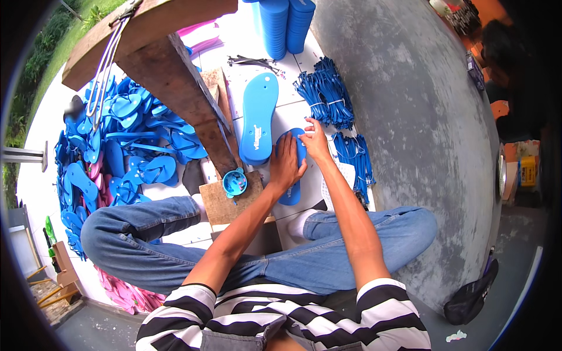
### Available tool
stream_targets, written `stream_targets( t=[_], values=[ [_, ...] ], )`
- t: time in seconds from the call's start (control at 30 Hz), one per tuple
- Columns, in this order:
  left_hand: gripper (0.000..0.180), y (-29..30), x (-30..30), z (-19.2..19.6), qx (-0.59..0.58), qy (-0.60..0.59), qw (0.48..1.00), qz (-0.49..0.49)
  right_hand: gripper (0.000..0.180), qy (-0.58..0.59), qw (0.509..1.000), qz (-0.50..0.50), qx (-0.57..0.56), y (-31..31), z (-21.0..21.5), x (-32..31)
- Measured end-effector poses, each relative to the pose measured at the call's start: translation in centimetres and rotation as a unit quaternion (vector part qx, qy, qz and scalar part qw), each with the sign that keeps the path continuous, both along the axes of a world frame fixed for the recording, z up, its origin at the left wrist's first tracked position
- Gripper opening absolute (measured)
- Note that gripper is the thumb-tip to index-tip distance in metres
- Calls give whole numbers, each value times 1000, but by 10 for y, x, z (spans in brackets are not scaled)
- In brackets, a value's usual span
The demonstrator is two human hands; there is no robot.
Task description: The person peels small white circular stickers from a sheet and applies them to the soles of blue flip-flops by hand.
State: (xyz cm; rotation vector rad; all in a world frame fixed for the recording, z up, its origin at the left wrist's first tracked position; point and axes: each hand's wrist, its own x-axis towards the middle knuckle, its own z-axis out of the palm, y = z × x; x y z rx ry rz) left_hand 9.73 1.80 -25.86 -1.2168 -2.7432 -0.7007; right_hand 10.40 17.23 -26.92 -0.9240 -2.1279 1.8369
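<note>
Fingers of your left hand [284, 167]: laid flat, side by side, pointing away from you, thumb angled out to the right; pressed upon a blue sole [290, 195]. Fingers of your right hand [317, 143]: bent, at the sole's far end on its right edge; whether they pinch anything, you cannot tell from here. Sole, one: directly under your left palm, just left of your right fingertips, long axis running away from you, far end leaning slightly right; left hand nearer its middle, right hand nearer its far tip. Beside it, to the left: a larger blue sole [259, 105], its long axis roughly parallel. Right of your right hand: tied blue straps [325, 96], a further bundle [354, 158] nearer you. Left of your left wrist: small blue bowl [235, 182], set on a wooden block [215, 202]. Beyond: dark straps [253, 61], loose; stacked blue soles [273, 29]. Far left: heaped blue sandals [126, 107], on white tiled floor [199, 235].
</note>
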Motion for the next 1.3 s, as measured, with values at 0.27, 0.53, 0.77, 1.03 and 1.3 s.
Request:
stream_targets(
  t=[0.27,0.53,0.77,1.03,1.3],
  values=[
    [82,1,1,0,-38,4,999,13,56,-2,996,-2,88,-9,4,-5],
    [83,7,5,-3,-59,32,997,22,52,10,966,19,257,-8,0,-6],
    [92,8,0,-4,-127,0,992,23,46,-19,942,79,325,-24,40,-7],
    [102,23,-8,12,-111,-59,992,12,43,38,937,-23,348,1,69,1],
    [94,15,-3,23,-66,-136,988,18,40,74,942,-64,322,-1,97,-1]
  ],
)
